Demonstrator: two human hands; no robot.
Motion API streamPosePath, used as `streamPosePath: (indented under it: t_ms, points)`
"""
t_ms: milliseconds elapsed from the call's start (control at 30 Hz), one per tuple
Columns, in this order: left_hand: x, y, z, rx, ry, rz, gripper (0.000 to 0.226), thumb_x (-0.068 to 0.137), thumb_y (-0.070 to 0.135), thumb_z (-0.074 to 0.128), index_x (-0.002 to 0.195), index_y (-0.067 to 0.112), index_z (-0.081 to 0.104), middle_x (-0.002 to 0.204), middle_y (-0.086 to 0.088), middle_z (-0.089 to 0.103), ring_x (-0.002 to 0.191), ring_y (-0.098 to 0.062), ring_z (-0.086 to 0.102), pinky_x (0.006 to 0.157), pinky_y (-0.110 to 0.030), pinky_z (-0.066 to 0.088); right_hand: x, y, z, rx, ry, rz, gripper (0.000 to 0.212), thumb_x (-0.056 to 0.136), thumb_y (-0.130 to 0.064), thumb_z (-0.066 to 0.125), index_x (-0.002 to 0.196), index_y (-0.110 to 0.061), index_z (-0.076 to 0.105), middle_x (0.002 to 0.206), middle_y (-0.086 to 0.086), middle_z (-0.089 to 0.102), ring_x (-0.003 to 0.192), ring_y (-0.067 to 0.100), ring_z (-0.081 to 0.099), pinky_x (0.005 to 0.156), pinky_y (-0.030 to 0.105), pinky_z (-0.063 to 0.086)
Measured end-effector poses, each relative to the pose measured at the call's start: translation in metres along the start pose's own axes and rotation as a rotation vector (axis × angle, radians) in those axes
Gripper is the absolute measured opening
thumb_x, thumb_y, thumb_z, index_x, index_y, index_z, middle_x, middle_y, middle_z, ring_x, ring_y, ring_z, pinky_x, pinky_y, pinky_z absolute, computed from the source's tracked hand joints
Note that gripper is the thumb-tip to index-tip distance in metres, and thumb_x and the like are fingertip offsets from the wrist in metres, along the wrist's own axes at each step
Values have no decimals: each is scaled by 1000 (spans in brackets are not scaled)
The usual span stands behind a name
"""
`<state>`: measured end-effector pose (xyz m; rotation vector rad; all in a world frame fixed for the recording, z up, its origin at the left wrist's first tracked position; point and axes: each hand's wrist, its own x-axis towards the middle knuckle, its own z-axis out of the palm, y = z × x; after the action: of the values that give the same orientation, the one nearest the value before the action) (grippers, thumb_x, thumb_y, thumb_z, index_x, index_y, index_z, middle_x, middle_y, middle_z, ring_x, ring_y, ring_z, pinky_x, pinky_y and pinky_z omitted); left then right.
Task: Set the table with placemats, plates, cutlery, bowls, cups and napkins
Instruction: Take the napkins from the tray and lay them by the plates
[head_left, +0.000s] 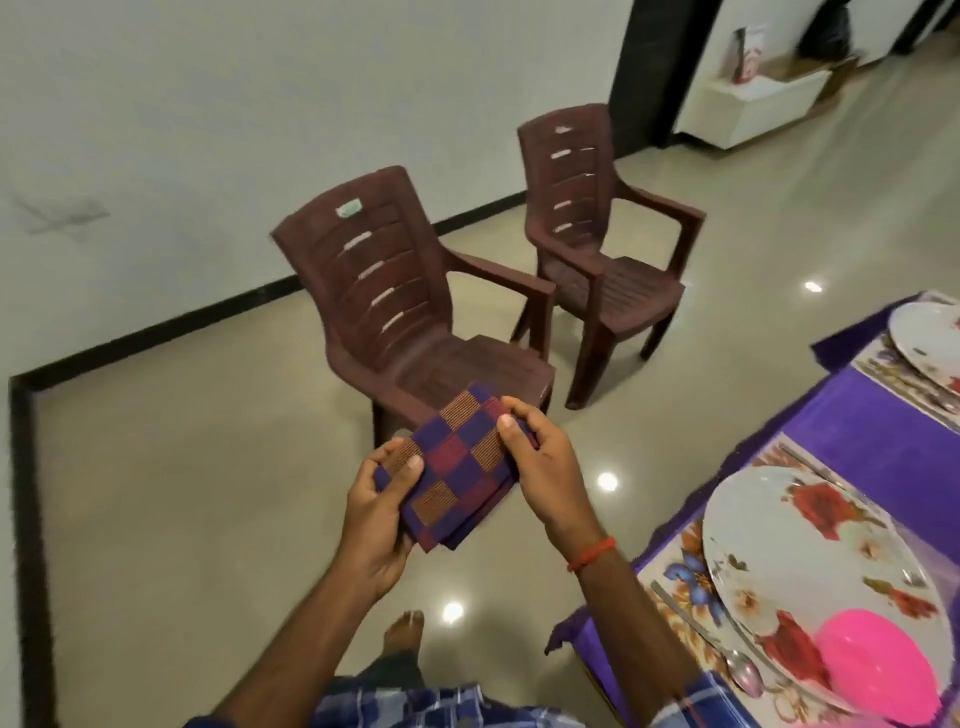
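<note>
Pinching a checked napkin (457, 467), left hand (376, 519) and right hand (545, 467) hover over glossy floor (208, 493) beside table (857, 431).

Thin red thread band (591, 554) round the right wrist, blue-and-white checked garment (415, 704), forearms unsleeved, one bare foot (404, 631)

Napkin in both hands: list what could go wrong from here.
1. The napkin is held over the floor, pinched by the left hand and right hand; its folded layers could slip apart or drop.
2. The near placemat is crowded by the plate, bowl and spoon close to the table edge, so laying the napkin there might nudge the spoon off.
</note>
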<state>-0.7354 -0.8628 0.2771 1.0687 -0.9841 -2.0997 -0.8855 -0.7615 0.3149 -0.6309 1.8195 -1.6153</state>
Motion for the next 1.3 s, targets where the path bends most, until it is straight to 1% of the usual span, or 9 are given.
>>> streamPosePath:
  t_ms: [133,267,467,733,833,1000,1167,1233,1300]
  points:
    - [61,29,19,-21,-132,-66,45,93,15,66,136,17,51,123,-12,71,97,-23,75,78,-42,64,43,1,-3,-60,103,47,35,107,-31,44,138,-22,58,116,-5,71,101,4,69,81,23,59]
    - [96,53,37,16,-276,-116,53,90,12,65,138,26,49,110,0,77,99,-21,74,81,-44,62,63,-7,-7,34,218,107,33,107,-25,44,137,-24,59,115,-3,72,101,12,70,83,34,61]
    - [121,50,78,219,-498,-192,58,85,-4,70,134,23,54,121,-12,71,101,-26,74,69,-39,64,59,-5,-39,249,537,163,25,104,-13,52,122,-23,67,109,6,75,97,21,74,75,35,61]
    - [146,20,170,294,-762,-338,64,76,4,74,133,25,52,121,-7,73,105,-31,74,68,-46,64,55,-4,-125,352,781,108,30,99,-12,60,129,-15,63,113,11,74,101,28,73,74,37,62]
    - [158,4,214,295,-807,-431,65,78,3,72,135,25,49,115,-5,76,103,-29,74,73,-51,64,62,-1,-155,394,869,76,29,97,-11,61,126,-15,65,111,11,75,101,29,73,75,37,63]
    - [176,-21,270,344,-860,-426,64,76,3,73,133,26,54,113,-4,76,101,-26,75,72,-50,64,77,7,-190,605,935,35,42,93,-17,67,133,-17,58,121,15,71,112,31,69,83,41,61]
    - [191,-39,304,409,-864,-426,58,61,16,83,117,15,66,118,-7,72,105,-27,74,67,-47,63,88,18,-215,651,954,53,38,97,-19,62,134,-15,55,123,17,69,112,32,68,82,41,60]
    - [199,-45,317,457,-875,-434,48,69,11,81,115,10,67,119,-9,71,103,-28,74,67,-48,63,93,21,-225,613,978,67,39,97,-19,63,134,-17,53,121,15,70,110,31,70,80,38,60]
    - [208,-53,335,501,-885,-439,38,80,3,74,116,8,66,119,-9,69,103,-27,74,67,-48,64,101,24,-236,612,1018,73,53,89,-28,72,136,-18,50,120,12,71,110,30,70,78,37,61]
